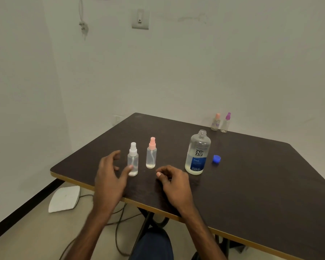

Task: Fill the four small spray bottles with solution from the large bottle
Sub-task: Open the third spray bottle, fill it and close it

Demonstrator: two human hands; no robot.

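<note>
- Left hand: raised over the near-left part of the table; fingers apart and loosely bent, holding nothing; thumb tip lies against the outline of the white-capped spray bottle; actual contact cannot be told
- Right hand: low over the table, between the spray bottles and the large bottle; fingers loosely curled together, holding nothing
- White-capped spray bottle: upright, cap fitted, just right of the left hand
- Pink-capped spray bottle: upright, cap fitted, just beside the white-capped one on its right; apart from both hands
- Large bottle: upright, right of the right hand, neck uncapped; clear liquid visible in the lower part; blue and white label facing the camera
- Blue cap: on the table, just right of the large bottle
- Peach-capped spray bottle and purple-capped spray bottle: upright, side by side at the far edge of the table near the wall, well apart from both hands
- White device: on the floor, left of the table, with cables beside it
</note>
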